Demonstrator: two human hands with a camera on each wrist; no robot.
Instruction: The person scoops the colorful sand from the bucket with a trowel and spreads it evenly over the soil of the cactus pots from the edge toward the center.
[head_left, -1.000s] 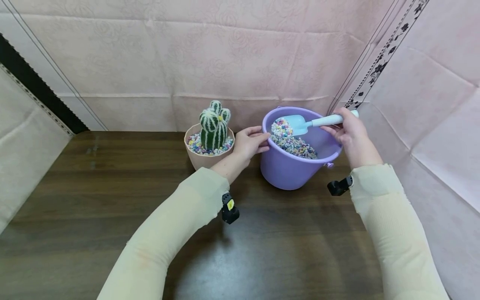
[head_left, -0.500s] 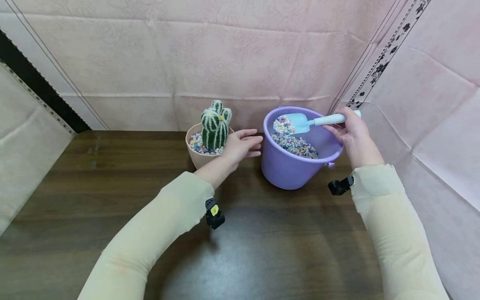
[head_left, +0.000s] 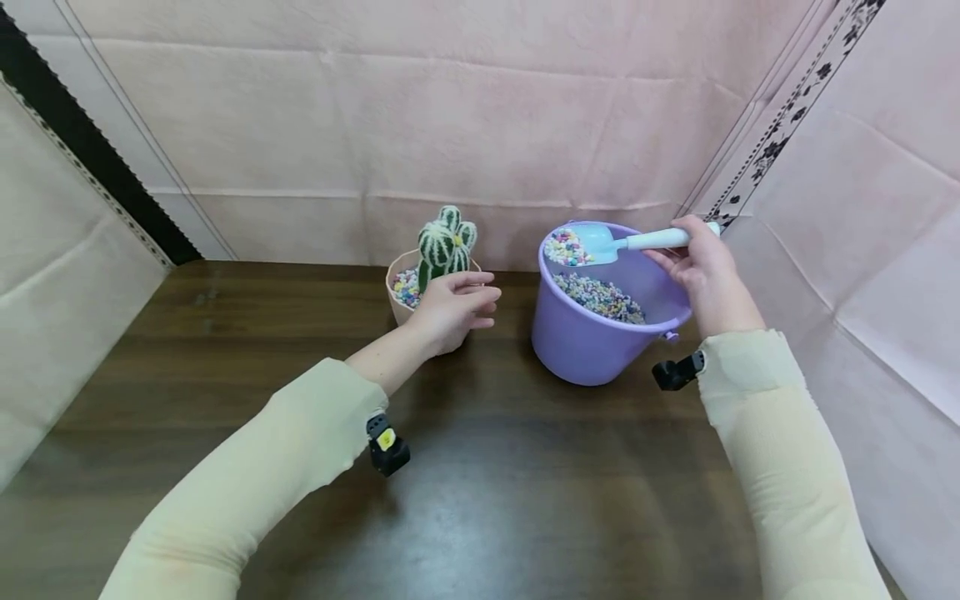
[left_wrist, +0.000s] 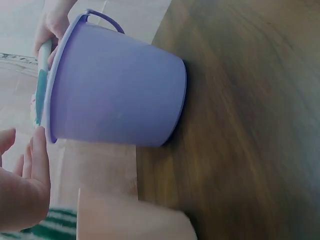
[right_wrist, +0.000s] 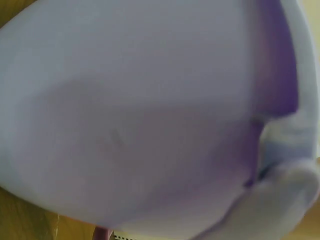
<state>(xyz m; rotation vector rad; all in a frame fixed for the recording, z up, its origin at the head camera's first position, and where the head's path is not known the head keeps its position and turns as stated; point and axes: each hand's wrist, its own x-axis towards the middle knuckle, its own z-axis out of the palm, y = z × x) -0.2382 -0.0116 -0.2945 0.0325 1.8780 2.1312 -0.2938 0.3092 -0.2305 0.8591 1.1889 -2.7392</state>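
My right hand (head_left: 701, 258) grips the pale handle of a light blue scoop (head_left: 600, 243) over the mouth of a purple bucket (head_left: 588, 342). Multicoloured pebbles (head_left: 566, 248) are heaped in the scoop's blade. More small pebbles (head_left: 600, 297) lie inside the bucket. My left hand (head_left: 452, 312), fingers extended and holding nothing, is in front of a beige pot (head_left: 401, 310) and hides part of it. A green and white knitted cactus (head_left: 447, 242) stands in the pot among coloured pebbles. In the left wrist view the left hand (left_wrist: 22, 185) has its fingers pointing toward the bucket's rim.
Pot and bucket stand on a dark wooden table (head_left: 480, 483), near the back. A pale cloth wall (head_left: 480, 125) rises right behind them, with another cloth wall (head_left: 885, 275) close on the right. The bucket's side (right_wrist: 130, 100) fills most of the right wrist view.
My left hand has let go of the bucket's rim and moved left to the front of the pot. The right hand holds the loaded scoop nearly still over the bucket. The head view has shifted slightly.
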